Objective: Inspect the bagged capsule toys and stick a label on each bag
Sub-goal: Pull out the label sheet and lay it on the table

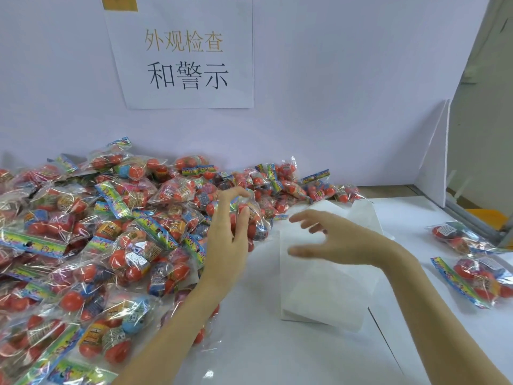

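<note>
Left hand: the left hand [227,240] reaches into the right edge of the pile; fingers and thumb curl round one bag [254,218], grasping it.
Held bag: clear plastic, red capsules inside; sits at the pile's right fringe, just beside the white sheets. Too crumpled and hidden by the fingers to tell its long axis or which way its header points.
Right hand: the right hand [333,240] hovers over the white sheets, fingers spread and loosely bent, gripping nothing; blurred.
Pile: a heap of bagged capsule toys [97,232] covers the left half of the table and runs along the back wall; too many and too overlapped to count. Bags lie every way, coloured header strips pointing in no common direction.
Set-aside bags: two bags on the right, well apart from the pile. The nearer bag [477,282] lies with its long axis running from upper left to lower right, striped header strip along its left side. The farther bag [458,237] lies above it, long axis roughly left to right.
White sheets: a loose stack of white sheets [327,287] lies mid-table under the right hand; count unclear.
Table: white table [277,357].
Sign: one paper sign [183,56] with printed characters, taped to the back wall.
</note>
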`<act>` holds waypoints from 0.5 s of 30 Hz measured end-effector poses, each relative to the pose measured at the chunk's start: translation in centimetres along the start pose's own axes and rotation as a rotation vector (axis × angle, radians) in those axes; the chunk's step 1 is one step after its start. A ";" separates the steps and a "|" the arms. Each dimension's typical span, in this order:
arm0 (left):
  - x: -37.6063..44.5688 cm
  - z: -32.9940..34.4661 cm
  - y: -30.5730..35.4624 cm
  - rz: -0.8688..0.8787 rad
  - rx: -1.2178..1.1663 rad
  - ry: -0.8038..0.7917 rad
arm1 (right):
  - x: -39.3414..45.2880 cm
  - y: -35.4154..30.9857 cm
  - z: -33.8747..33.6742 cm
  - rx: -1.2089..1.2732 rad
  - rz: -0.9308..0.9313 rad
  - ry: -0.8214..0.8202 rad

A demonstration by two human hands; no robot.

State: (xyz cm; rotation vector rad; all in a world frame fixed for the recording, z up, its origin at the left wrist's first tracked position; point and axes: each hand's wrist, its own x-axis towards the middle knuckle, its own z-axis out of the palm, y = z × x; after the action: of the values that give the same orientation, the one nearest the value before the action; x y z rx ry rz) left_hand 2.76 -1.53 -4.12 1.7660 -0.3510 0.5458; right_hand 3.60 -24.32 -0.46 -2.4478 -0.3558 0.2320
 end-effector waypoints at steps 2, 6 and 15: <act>-0.1 0.1 -0.2 0.092 0.138 -0.050 | -0.4 0.6 -0.2 -0.176 0.095 -0.293; -0.7 0.6 0.5 0.153 0.206 -0.200 | 0.3 0.8 1.1 -0.344 0.082 -0.404; -1.1 0.3 -0.7 0.354 0.405 -0.702 | 2.8 2.9 2.7 -0.138 -0.096 0.065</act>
State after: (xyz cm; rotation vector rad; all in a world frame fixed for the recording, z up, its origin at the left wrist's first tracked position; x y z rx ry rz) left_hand 2.27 -1.72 -5.37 2.2773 -1.1197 0.2258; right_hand 6.08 -24.07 -4.63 -2.5591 -0.4729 0.0886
